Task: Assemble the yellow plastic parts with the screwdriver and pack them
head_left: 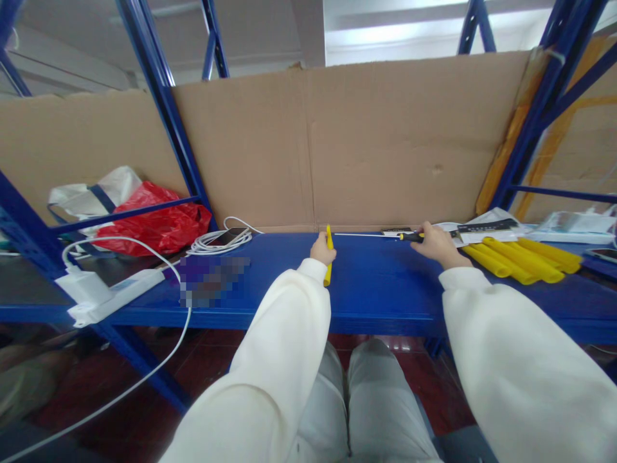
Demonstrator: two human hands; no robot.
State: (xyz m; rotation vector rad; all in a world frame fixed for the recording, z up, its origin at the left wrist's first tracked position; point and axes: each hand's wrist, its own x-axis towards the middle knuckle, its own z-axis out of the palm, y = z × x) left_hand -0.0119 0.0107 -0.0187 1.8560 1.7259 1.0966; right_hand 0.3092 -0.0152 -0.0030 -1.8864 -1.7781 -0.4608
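Note:
My left hand (323,249) is closed around a slim yellow tube (328,273), which stands roughly upright over the blue shelf top (380,283). My right hand (436,244) grips the black-and-yellow handle of what looks like a screwdriver (411,237), pointing left. A thin pale line runs from near the yellow tube to this handle; whether it is the tool's shaft or a cord behind it, I cannot tell. Just right of my right hand lie several yellow tubes (523,260) side by side.
A white power strip (123,292) with a plugged-in charger (84,287) sits at the left front edge. Behind it are a coiled white cable (216,243) and a red plastic bag (159,218). Cardboard (376,141) walls the back. Papers and packets (491,225) lie at right.

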